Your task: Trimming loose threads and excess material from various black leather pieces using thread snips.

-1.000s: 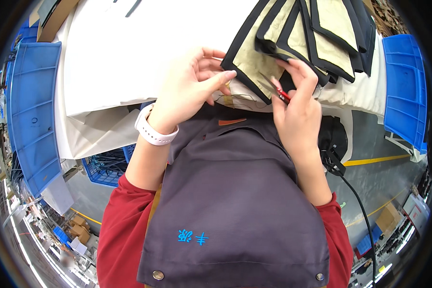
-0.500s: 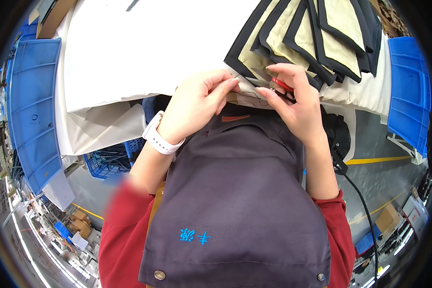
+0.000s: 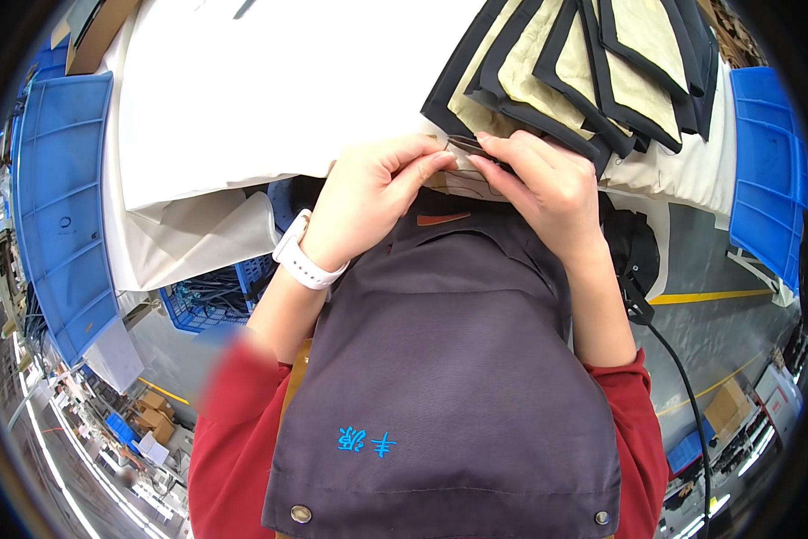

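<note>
the left hand [image 3: 368, 193] is at the near edge of the white table [image 3: 260, 90], thumb and forefinger pinched together; anything between them is too fine to make out. just to its right, the right hand [image 3: 547, 189] clamps a thin metal tool [image 3: 465, 144], tips toward those fingertips, so a slip could nick skin! the fanned black-edged panels [image 3: 537, 79] lie just far of both hands: a stray tip could snag a border, a bumped knuckle skew the pile.
</note>
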The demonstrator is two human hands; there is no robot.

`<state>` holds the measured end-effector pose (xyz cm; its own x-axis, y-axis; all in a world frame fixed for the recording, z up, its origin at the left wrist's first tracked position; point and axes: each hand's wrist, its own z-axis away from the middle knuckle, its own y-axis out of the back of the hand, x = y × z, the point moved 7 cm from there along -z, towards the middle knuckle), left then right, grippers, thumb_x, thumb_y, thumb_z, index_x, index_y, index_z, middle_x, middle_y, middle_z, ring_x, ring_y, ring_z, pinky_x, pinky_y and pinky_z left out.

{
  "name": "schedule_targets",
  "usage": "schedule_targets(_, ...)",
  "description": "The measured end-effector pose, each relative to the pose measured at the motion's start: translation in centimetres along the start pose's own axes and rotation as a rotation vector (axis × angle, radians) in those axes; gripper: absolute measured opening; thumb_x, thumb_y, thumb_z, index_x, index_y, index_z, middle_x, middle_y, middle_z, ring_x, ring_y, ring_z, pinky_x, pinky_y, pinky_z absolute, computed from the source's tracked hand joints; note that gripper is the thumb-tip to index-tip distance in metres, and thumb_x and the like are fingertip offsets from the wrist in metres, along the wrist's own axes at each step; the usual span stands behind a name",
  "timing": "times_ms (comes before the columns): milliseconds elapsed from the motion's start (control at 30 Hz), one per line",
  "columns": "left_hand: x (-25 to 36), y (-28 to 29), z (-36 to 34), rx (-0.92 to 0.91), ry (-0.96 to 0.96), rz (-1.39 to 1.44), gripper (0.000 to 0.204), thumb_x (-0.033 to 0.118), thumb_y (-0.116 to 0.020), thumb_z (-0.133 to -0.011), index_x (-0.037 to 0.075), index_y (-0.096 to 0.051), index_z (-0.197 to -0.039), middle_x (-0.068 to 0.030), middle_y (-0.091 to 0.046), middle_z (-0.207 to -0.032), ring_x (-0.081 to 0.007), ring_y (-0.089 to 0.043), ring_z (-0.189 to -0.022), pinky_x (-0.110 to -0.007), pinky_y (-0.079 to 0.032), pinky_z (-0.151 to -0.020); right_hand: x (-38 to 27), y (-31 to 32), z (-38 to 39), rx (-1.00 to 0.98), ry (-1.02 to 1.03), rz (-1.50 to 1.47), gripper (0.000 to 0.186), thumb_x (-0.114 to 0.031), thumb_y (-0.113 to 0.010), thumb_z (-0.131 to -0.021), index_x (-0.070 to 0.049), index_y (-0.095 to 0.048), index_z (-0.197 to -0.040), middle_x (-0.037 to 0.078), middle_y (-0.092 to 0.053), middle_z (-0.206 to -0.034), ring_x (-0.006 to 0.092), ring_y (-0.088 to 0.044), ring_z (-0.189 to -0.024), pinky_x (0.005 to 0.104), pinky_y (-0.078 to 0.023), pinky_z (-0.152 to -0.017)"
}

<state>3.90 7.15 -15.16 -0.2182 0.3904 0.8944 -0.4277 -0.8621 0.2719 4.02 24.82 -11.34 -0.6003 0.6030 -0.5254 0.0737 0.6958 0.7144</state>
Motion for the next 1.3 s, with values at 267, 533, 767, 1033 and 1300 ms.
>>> schedule_targets(267,0.2,-0.1,-0.1,0.142,-0.394,-0.06,0.016,0.01,-0.062,-0.102,0.001,-0.074,-0.105,0.0035,-0.066,-0.073,-0.0004,-0.047,-0.054,-0.021,-0.037,-0.05,-0.2,-0.1,-0.1,-0.009,0.018,0.045,0.02,-0.014,-0.08,-0.082,-0.009,-0.071,-0.1,0.002,-0.066,-0.08,0.0203,-0.067,-0.064,0.0327,-0.052,-0.055)
schedule_targets(533,0.4,0.8,1.8,0.024,-0.228,-0.087,0.017,0.011,-0.063,-0.102,0.003,-0.078,-0.104,0.0026,-0.064,-0.067,-0.0019,-0.045,-0.049,-0.022,-0.036,-0.047,-0.1,-0.2,0.0,-0.008,0.015,0.044,0.022,-0.015,-0.081,-0.083,-0.008,-0.071,-0.101,0.003,-0.067,-0.078,0.0197,-0.069,-0.065,0.0321,-0.053,-0.057)
schedule_targets(767,-12.3,8.7,7.1,0.237,0.304,-0.415,0.017,0.012,-0.067,-0.097,0.0,-0.077,-0.104,-0.0036,-0.066,-0.065,-0.0098,-0.057,-0.052,-0.027,-0.045,-0.052,1.8,0.2,0.3,0.01,-0.335,-0.301,0.031,-0.022,-0.08,-0.089,-0.004,-0.067,-0.11,0.008,-0.07,-0.08,0.0167,-0.069,-0.069,0.0268,-0.054,-0.066)
schedule_targets(1033,-15.5,9.9,9.3,0.48,0.152,-1.046,0.031,0.027,-0.075,-0.092,-0.002,-0.073,-0.103,-0.0141,-0.077,-0.088,-0.0241,-0.074,-0.079,-0.035,-0.058,-0.075,0.0,-0.5,-0.4,-0.216,-0.155,-0.179,0.03,-0.016,-0.083,-0.08,-0.006,-0.067,-0.103,0.006,-0.071,-0.089,0.0213,-0.069,-0.075,0.0309,-0.055,-0.067)
schedule_targets(1300,0.6,1.5,5.0,0.452,-0.51,-0.209,0.036,-0.001,-0.086,-0.076,0.002,-0.07,-0.108,-0.0086,-0.068,-0.114,-0.004,-0.057,-0.061,-0.02,-0.046,-0.053,0.9,-1.3,-0.1,-0.196,-0.165,-0.17,0.02,-0.003,-0.075,-0.079,-0.009,-0.069,-0.096,0.007,-0.069,-0.08,0.025,-0.069,-0.072,0.0343,-0.053,-0.063)
